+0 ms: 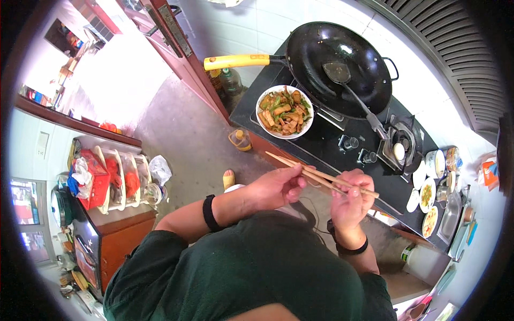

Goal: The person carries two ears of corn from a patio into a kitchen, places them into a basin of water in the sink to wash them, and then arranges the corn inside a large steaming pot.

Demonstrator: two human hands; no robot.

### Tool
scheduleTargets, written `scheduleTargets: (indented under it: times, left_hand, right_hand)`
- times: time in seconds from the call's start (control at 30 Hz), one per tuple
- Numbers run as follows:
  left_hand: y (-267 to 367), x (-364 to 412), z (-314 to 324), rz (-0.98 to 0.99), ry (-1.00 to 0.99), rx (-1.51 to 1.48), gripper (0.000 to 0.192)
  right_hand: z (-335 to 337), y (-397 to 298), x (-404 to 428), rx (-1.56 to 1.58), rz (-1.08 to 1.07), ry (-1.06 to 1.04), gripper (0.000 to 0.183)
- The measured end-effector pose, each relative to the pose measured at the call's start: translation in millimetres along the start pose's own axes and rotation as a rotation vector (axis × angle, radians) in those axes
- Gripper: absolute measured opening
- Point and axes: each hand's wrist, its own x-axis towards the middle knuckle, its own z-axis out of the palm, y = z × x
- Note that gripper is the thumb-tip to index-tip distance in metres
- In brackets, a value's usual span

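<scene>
A pair of wooden chopsticks [321, 176] spans both hands in front of my body. My left hand [283, 185] pinches them near the middle between thumb and fingers. Closer to their thick ends, my right hand [353, 198] has its fingers closed around them. Past the tips, a white bowl [262, 127] of stir-fried food with green pepper pieces [286, 110] stands on the black gas stove [317, 150]. Behind it sits a black wok [309, 52] with a yellow handle [237, 62], a metal spatula [355, 90] resting inside.
Small dishes of food [428, 196] and a metal tray [449, 218] line the right counter. An oil bottle [240, 140] stands on the floor below the stove. A red basket [91, 176] and white rack [120, 180] are at the left. An open door [192, 52] stands beyond.
</scene>
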Motion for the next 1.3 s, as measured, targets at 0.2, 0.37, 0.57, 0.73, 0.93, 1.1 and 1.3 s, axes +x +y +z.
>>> scheduleTargets:
  times: [0.2, 0.37, 0.57, 0.73, 0.93, 1.1, 1.3]
  left_hand:
    - [6, 7, -2, -0.068, -0.083, -0.009, 0.026]
    - [29, 6, -6, -0.111, -0.211, 0.177, 0.029]
    - [62, -29, -51, -0.048, 0.132, 0.661, 0.036]
    - [80, -70, -111, 0.005, 0.342, 0.496, 0.034]
    - [84, -86, -131, 0.027, 0.418, 0.350, 0.029]
    - [85, -85, -127, 0.025, 0.448, 0.312, 0.029]
    - [85, -82, -140, 0.043, 0.405, 0.312, 0.030]
  right_hand:
    - [10, 3, 0, -0.166, 0.005, 0.105, 0.016]
    - [19, 7, 1, -0.588, 0.032, 0.002, 0.013]
    - [17, 8, 34, -1.085, -0.257, -0.388, 0.015]
    - [18, 25, 44, -1.183, -0.315, -0.607, 0.019]
    - [18, 38, 49, -1.280, -0.368, -0.681, 0.018]
    - [14, 34, 49, -1.367, -0.348, -0.668, 0.018]
    - [17, 22, 52, -1.187, -0.186, -0.451, 0.015]
